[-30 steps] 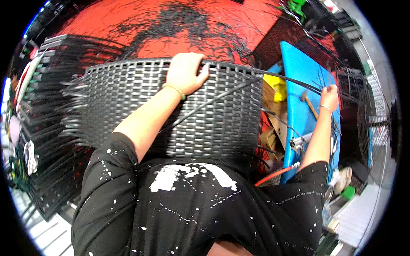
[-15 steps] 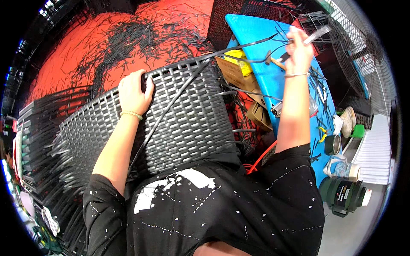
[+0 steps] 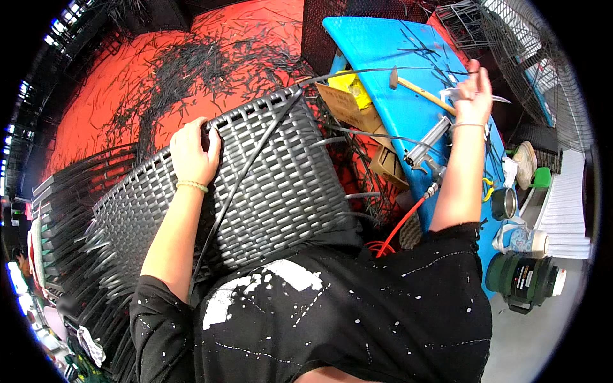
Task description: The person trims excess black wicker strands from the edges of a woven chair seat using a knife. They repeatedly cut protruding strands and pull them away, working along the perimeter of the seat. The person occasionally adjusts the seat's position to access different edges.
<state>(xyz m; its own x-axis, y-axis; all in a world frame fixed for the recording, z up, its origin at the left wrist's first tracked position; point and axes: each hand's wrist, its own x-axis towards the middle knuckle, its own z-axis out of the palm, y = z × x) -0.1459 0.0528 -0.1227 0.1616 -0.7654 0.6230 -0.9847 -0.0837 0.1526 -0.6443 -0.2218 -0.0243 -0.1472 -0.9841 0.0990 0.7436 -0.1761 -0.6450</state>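
A black woven rattan panel point(image 3: 268, 191) lies slanted across my lap, loose strips trailing at its left end. My left hand point(image 3: 193, 153) grips the panel's upper edge, thumb on the woven face and fingers over the rim. Out to the right, above the blue table, my right hand point(image 3: 472, 96) is closed with a thin silver bladed tool point(image 3: 502, 99) poking out past it; the tool's exact kind is unclear. From the panel's upper corner a long black strip point(image 3: 383, 69) runs to the fingers of that hand. Another loose strip point(image 3: 248, 167) crosses the woven face diagonally.
On the blue table point(image 3: 364, 41) lie a hammer point(image 3: 424, 92), a silver air tool point(image 3: 429, 143) with a red hose point(image 3: 402, 223), and strip scraps. Cardboard boxes point(image 3: 351, 108) stand beside it. A dark green jug point(image 3: 520, 281) is at right. Black offcuts litter the red floor point(image 3: 96, 83).
My right hand has moved right and slightly down, drawing the strip along and uncovering the hammer and air tool. The left hand keeps its hold on the panel.
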